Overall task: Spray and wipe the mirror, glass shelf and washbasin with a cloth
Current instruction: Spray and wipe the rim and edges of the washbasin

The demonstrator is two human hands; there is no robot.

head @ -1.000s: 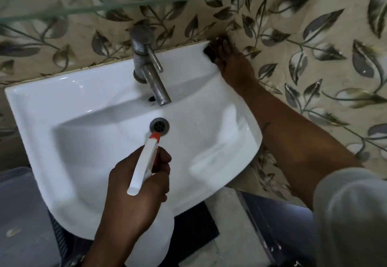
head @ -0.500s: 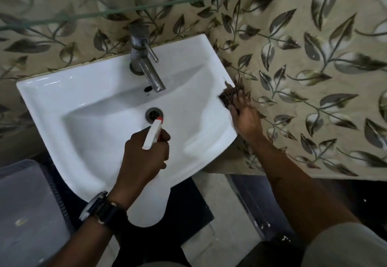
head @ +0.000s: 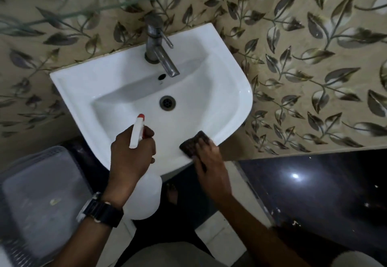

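A white washbasin [head: 230, 86] hangs on a leaf-patterned wall, with a metal tap [head: 157, 44] at its back and a drain [head: 167, 103] in the bowl. My left hand [head: 129, 155] grips a white spray bottle [head: 144, 199] by the neck, its red-tipped nozzle [head: 140, 117] pointing over the bowl. My right hand [head: 209, 162] presses a dark brown cloth [head: 191, 143] onto the basin's front right rim. The edge of the glass shelf [head: 125, 4] runs across the wall above the tap. No mirror is in view.
A translucent plastic bin [head: 37, 201] stands at the lower left beside the basin. A dark glossy surface [head: 324, 193] lies at the lower right. A bare foot [head: 172, 193] shows on the floor under the basin.
My right hand has slid the cloth along the basin's right rim from the back corner to the front edge. The left hand has kept hold of the bottle over the bowl.
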